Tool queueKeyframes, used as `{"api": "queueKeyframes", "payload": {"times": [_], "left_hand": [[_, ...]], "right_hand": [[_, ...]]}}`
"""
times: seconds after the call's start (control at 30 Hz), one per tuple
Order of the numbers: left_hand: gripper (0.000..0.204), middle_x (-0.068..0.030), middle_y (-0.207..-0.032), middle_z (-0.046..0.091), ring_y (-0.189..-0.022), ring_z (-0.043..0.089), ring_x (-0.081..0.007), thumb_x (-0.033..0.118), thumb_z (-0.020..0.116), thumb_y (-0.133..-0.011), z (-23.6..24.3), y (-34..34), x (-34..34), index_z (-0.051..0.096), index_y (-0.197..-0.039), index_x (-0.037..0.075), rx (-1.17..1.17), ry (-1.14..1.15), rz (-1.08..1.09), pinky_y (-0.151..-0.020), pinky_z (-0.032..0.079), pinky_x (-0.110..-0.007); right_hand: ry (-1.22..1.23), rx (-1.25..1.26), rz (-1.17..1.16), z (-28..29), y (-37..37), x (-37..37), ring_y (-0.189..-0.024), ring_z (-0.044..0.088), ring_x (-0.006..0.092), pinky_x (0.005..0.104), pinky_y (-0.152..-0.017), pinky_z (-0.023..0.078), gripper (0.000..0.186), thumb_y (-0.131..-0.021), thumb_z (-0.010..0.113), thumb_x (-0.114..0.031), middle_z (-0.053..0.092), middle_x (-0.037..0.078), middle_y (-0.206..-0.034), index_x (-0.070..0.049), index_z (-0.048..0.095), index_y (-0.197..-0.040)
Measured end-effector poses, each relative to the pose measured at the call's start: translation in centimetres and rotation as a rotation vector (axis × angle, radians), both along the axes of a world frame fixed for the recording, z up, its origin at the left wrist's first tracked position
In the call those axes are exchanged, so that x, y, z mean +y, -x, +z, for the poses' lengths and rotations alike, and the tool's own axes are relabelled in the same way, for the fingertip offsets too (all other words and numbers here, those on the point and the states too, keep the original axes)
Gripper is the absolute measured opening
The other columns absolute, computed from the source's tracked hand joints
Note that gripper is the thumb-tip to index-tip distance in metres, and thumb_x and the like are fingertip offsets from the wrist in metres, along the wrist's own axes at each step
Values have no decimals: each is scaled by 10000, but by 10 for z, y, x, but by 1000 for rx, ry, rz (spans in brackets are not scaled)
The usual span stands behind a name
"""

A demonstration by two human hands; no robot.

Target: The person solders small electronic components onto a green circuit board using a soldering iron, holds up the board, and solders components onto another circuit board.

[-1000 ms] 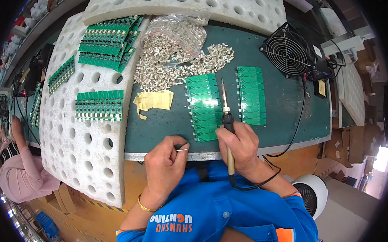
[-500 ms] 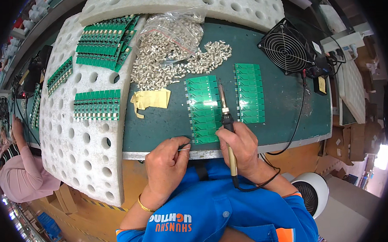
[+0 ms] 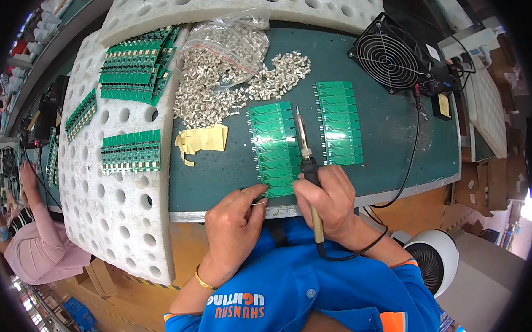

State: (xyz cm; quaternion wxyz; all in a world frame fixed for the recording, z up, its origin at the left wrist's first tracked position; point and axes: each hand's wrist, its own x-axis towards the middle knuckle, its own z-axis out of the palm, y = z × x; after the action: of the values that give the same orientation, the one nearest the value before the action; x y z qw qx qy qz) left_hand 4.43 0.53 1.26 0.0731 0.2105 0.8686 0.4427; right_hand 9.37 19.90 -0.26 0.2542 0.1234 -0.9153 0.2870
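I watched the right hand grip the handle of a soldering iron, its tip pointing away from the body, over the gap between two green circuit boards; the left hand was closed, thumb and forefinger pinching a thin wire at the lower end of the left-hand board, though I could not tell whether the fingers touched it; the right-hand board lay just beyond the iron on the dark green table; farther off I saw a heap of small silvery parts, partly in a clear bag, with yellow tape just below; a perforated white foam panel at the left bore more boards; a black fan stood at the upper right.
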Motion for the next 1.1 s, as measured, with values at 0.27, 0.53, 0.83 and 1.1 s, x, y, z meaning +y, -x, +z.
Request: {"api": "queueKeyframes", "payload": {"times": [0.27,0.53,0.83,1.1], "left_hand": [[213,-84,-709,630,-529,557,-193,21,736,-792,5,1,1,730,-1001,62,-25,53,9,-512,463,-329],[214,-84,-694,617,-527,552,-195,16,733,-796,4,1,1,729,-1005,64,-33,58,6,-511,459,-333],[229,-86,-700,613,-570,590,-224,27,738,-797,-1,1,-3,717,-1020,73,21,71,-39,-529,479,-346],[223,-95,-732,633,-610,622,-252,43,740,-800,-1,0,-2,713,-1020,73,71,52,-37,-554,495,-358]], "right_hand": [[66,4,98,-4,4,-8,-839,635,266,407,-774,463,321,-811,640,-107,628,118,-958,-111,591,-1128],[61,-27,112,-3,4,-9,-806,626,262,403,-774,455,308,-811,645,-115,606,117,-937,-113,595,-1115],[46,-27,125,-3,5,-9,-890,628,288,433,-795,460,296,-815,645,-123,612,137,-967,-109,599,-1108],[-2,-49,130,1,7,-11,-965,625,301,436,-804,462,290,-812,636,-119,621,123,-969,-110,601,-1100]]}}
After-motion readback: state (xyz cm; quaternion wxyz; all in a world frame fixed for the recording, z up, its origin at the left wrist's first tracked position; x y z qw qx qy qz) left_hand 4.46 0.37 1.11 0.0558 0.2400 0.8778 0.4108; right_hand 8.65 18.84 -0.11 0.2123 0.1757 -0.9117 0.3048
